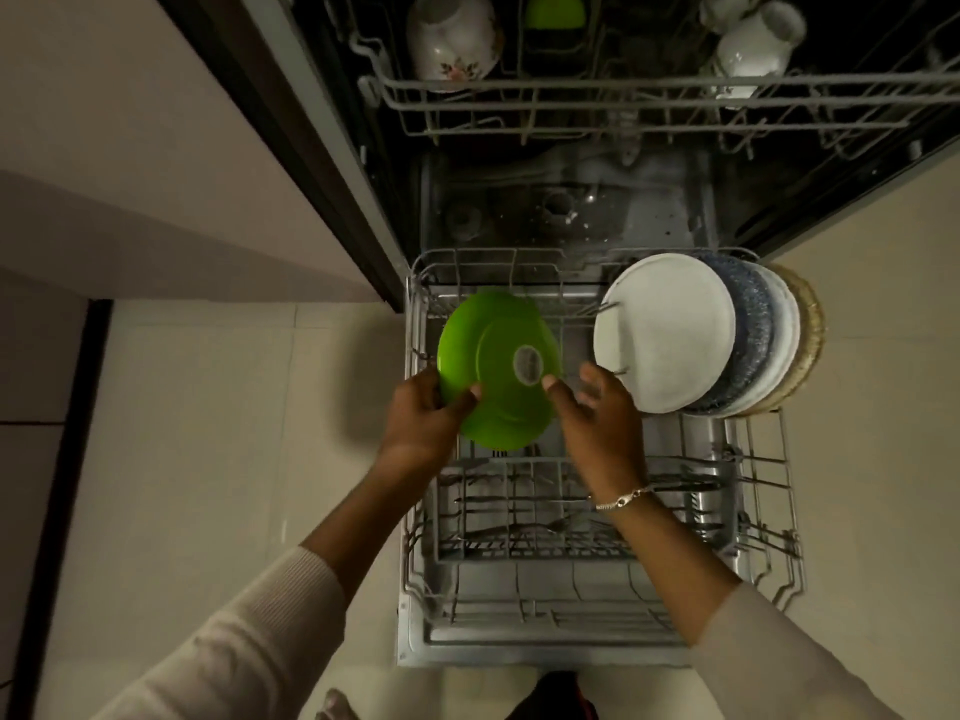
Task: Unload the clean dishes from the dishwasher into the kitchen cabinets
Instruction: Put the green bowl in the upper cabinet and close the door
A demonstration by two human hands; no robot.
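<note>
One view is all I have, the head camera, looking straight down over the open dishwasher (571, 200). My left hand (423, 420) has its grip closed on the rim of a green plate (498, 366), thumb across the underside. The plate is held tilted above the left part of the lower rack (769, 511). My right hand (597, 423) has a wide grip, fingers relaxed and spread. One fingertip sits by the plate's round label, and I cannot tell whether it touches.

At the right side of the lower rack several plates stand on edge, packed close. A white plate (665, 330) is in front, a blue patterned plate (753, 324) is behind it, and paler ones follow. Cutlery (519, 527) lies in the basket nearer me. The upper rack (623, 90) holds a flowered cup (452, 39), white cups (753, 44) and something green at the top edge.

I judge the job far from finished. Only this green plate is on its way out, and no cabinet is in view. The standing plates, the cutlery and the whole upper rack are left to unload.
</note>
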